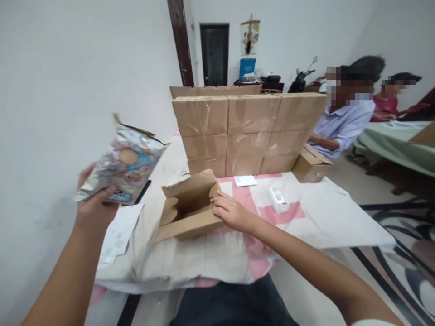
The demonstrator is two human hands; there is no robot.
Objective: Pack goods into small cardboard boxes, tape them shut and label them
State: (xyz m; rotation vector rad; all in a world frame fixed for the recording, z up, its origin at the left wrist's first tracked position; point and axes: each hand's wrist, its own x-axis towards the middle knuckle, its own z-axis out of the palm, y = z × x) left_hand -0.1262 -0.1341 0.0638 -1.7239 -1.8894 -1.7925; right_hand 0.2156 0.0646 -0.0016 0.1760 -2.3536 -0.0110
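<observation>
My left hand (95, 194) grips a shiny silver snack bag (131, 158) with a printed blue and tan picture, raised above the table's left side. In front of me an opened cardboard box (190, 226) stands with its flaps spread, and its inside looks dark. My right hand (229, 210) has its fingers bent over the box's right edge, holding the side flap there. The bag is apart from the box, to its upper left.
Behind the open box rises a wall of taped cardboard boxes (249, 131). A smaller carton (311, 165), a white tape dispenser (278, 200) and a white card (245, 180) lie to the right. Paper sheets (120, 231) are at left. Another person (350, 117) sits beyond the boxes.
</observation>
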